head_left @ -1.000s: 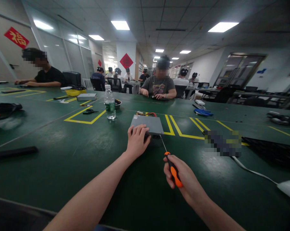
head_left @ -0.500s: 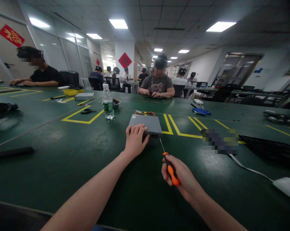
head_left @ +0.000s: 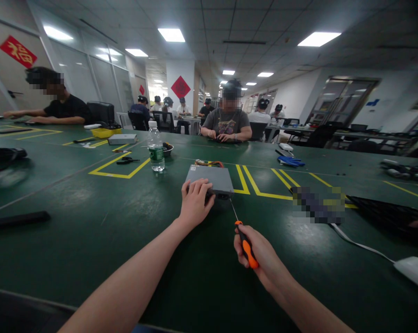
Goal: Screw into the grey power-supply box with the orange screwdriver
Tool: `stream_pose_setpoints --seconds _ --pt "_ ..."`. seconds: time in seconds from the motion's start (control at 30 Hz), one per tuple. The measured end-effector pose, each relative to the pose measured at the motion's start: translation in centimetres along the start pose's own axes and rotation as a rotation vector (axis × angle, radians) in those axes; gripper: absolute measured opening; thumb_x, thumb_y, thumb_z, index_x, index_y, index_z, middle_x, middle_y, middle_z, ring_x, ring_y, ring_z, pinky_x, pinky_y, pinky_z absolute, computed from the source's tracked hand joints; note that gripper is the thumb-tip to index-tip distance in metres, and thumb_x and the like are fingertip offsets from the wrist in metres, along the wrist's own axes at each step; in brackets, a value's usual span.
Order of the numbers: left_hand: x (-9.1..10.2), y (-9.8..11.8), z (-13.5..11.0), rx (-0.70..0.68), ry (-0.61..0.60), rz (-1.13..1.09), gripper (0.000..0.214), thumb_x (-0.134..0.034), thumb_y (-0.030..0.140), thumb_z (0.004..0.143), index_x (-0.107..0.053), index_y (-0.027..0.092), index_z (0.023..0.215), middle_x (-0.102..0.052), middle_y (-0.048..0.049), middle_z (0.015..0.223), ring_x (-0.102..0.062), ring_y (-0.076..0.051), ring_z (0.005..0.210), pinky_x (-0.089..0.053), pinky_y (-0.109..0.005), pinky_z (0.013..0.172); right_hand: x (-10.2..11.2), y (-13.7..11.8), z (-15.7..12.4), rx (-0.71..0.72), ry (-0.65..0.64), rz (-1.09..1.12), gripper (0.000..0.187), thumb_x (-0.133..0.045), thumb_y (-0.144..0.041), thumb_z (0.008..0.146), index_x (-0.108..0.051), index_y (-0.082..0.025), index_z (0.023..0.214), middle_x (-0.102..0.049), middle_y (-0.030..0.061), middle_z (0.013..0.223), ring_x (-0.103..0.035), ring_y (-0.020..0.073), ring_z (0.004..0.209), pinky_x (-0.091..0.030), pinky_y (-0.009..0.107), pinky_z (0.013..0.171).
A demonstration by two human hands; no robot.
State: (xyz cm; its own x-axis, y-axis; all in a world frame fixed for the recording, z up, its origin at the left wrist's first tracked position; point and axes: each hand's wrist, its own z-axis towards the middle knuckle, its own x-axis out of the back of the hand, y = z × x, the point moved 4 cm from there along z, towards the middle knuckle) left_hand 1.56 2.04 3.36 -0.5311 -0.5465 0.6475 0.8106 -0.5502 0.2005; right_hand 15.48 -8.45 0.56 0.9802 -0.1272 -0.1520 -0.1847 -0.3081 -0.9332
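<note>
A grey metal computer power supply (head_left: 218,176) lies flat on the green table, with coloured cables (head_left: 209,163) at its far side. My left hand (head_left: 196,203) grips its near left edge, fingers over the top and thumb at the front face. My right hand (head_left: 259,252) is closed round the orange and black handle of a screwdriver (head_left: 246,245). The shaft points away from me, its tip at the near right corner of the power supply. Whether the tip sits in a screw is too small to tell.
A water bottle (head_left: 156,150) stands beyond to the left, by a small bowl (head_left: 167,149). Rightward lie blue gloves (head_left: 290,161), a black mesh item (head_left: 382,215) and a white corded object (head_left: 413,273). A co-worker (head_left: 227,120) sits opposite.
My hands, the screwdriver and the power supply stay almost where they were. Another person's hand has come in at the right edge by the black mesh item.
</note>
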Motion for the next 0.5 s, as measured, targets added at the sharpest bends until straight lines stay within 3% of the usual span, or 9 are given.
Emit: stream_pose_setpoints --seconds 0.17,0.33,0.5 --pt "0.0 0.0 0.0 0.000 0.003 -0.001 0.024 -0.049 0.031 0.083 -0.051 0.024 0.106 -0.055 -0.0034 0.120 -0.044 -0.020 0.116 -0.018 -0.043 0.105 0.0 0.0 0.0 0.022 -0.005 0.066 0.023 -0.055 -0.033 0.080 -0.044 -0.017 0.067 -0.042 -0.0083 0.048 -0.034 0.0025 0.036 -0.026 0.016 0.038" --pt "0.1 0.0 0.0 -0.001 0.004 -0.007 0.025 -0.050 0.031 0.082 -0.050 0.024 0.106 -0.055 -0.0036 0.119 -0.044 -0.020 0.116 -0.018 -0.043 0.105 -0.5 0.2 0.1 -0.051 -0.003 0.205 0.017 -0.050 -0.028 0.085 -0.051 -0.015 0.074 -0.051 -0.0031 0.062 -0.045 0.0045 0.045 -0.032 0.016 0.039" --pt "0.0 0.0 0.0 0.000 0.011 -0.009 0.024 -0.050 0.030 0.082 -0.051 0.025 0.106 -0.055 -0.0032 0.119 -0.044 -0.020 0.116 -0.018 -0.043 0.105 -1.2 0.6 0.0 -0.139 -0.010 0.339 0.020 -0.042 -0.026 0.089 -0.057 -0.012 0.085 -0.050 -0.0011 0.063 -0.045 0.0045 0.047 -0.034 0.014 0.038"
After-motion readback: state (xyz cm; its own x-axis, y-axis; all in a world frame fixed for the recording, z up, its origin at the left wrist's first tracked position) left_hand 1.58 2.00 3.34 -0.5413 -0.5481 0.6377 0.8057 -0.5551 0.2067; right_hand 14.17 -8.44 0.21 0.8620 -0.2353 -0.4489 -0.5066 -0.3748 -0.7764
